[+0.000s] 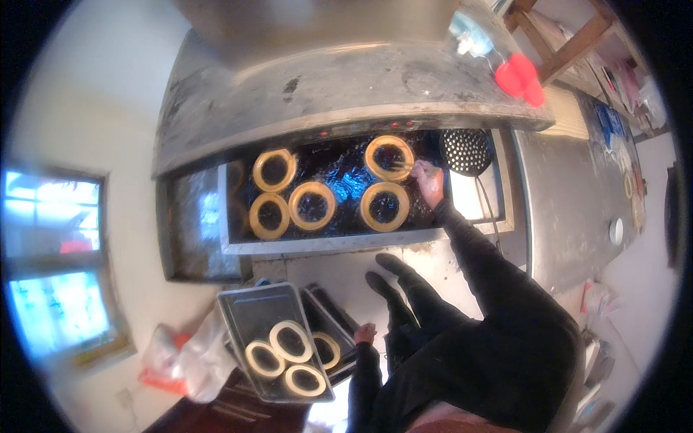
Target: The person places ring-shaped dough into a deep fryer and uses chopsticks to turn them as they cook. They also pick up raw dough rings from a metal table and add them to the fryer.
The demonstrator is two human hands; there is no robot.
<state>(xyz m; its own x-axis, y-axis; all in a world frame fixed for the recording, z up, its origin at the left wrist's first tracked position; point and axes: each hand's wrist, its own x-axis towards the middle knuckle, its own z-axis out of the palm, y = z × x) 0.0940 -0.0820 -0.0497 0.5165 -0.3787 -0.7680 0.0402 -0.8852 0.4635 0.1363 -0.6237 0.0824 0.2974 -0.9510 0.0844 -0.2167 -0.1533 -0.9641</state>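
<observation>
My right hand [429,183] is at the right side of the fryer. It grips thin sticks that look like chopsticks [401,164], their tips over a golden dough ring [371,149] floating in the dark oil. Just below that ring floats another dough ring [365,208]; several more, such as the middle one [312,223], lie toward the left. My left hand [365,333] hangs low beside the trays, fingers curled; whether it holds anything is not visible. A tray [260,306] to its left carries three pale dough rings, one of them [291,325] uppermost.
A perforated skimmer [466,151] rests at the fryer's right end, its handle crossing the metal rim [346,243]. Beyond is a grey hood or ledge [335,86] with a red object [518,78]. Plastic bags [200,357] sit lower left; a metal worktop [568,189] extends right.
</observation>
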